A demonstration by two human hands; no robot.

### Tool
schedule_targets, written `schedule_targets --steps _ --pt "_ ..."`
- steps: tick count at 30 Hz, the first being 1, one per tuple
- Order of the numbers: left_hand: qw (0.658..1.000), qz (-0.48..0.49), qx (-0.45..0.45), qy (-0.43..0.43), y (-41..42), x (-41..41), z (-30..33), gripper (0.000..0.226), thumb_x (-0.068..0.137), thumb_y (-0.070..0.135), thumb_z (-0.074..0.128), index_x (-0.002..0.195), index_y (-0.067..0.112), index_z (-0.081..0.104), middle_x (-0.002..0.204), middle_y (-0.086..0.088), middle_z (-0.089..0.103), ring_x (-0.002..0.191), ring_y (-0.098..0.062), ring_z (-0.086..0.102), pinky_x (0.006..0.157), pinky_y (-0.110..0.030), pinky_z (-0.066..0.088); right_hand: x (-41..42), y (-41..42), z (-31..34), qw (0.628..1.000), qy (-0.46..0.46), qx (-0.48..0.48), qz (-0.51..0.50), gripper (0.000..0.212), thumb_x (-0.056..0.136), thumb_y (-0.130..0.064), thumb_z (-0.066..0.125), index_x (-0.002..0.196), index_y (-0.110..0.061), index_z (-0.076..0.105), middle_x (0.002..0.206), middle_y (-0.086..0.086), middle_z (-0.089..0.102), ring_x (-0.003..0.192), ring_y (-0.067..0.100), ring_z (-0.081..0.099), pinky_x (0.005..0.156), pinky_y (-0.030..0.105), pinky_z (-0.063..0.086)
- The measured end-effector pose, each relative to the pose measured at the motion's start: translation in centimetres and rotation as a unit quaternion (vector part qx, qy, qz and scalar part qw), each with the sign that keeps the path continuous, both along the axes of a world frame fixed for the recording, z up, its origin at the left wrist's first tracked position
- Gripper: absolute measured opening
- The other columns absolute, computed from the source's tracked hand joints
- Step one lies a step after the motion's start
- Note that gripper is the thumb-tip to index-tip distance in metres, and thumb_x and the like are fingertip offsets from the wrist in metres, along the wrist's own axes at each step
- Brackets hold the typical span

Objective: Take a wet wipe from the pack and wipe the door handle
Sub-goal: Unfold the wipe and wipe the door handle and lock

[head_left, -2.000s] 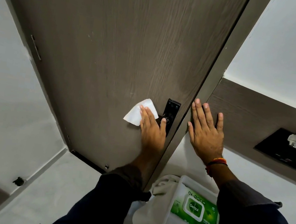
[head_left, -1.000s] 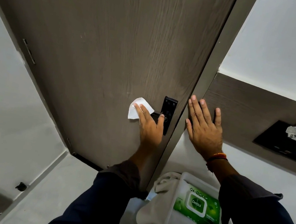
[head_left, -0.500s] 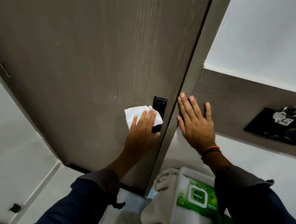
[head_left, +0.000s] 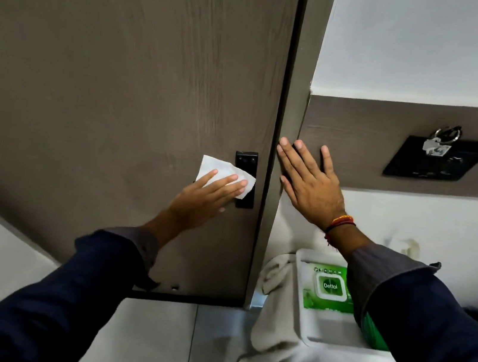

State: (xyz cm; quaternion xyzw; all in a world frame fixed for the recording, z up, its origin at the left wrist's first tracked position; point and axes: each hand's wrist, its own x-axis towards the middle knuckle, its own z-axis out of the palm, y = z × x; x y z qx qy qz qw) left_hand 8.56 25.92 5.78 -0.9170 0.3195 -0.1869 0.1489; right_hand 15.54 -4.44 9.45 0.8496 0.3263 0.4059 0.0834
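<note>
A black door handle plate [head_left: 246, 159] sits near the right edge of a brown wooden door [head_left: 124, 68]. My left hand [head_left: 201, 200] presses a white wet wipe [head_left: 217, 169] flat over the middle of the handle, which is hidden under the wipe; only the plate's top and bottom show. My right hand [head_left: 309, 185] lies flat with fingers spread on the door frame and brown wall panel, holding nothing. The green and white wet wipe pack [head_left: 328, 289] lies below my right forearm in a white tray [head_left: 328, 342].
A pale cloth [head_left: 269, 320] hangs over the tray's left side. A black wall panel [head_left: 435, 158] with a key ring and keys [head_left: 443, 141] is mounted at the right. Pale floor tiles [head_left: 162, 341] lie below the door.
My left hand has shifted from beside the handle onto it, spreading the wipe over the plate. The view has swung left, so the door stands more upright. My right hand stays on the frame.
</note>
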Motion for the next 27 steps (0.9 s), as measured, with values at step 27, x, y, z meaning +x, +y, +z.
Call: schedule_targets --steps 27 --pt "0.960 0.028 -0.245 0.130 -4.1 -2.8 2.5 0.072 0.092 -0.004 0.046 0.157 0.003 0.019 0.166 -0.011 0.022 0.153 -0.022 0.022 0.126 -0.035 0.017 -10.1 8.8 -3.8 0.372 0.652 0.659 0.044 0.032 0.106 -0.037 0.050 0.117 -0.012 0.067 0.117 0.015 0.072 0.102 0.026 0.066 0.088 0.037 0.052"
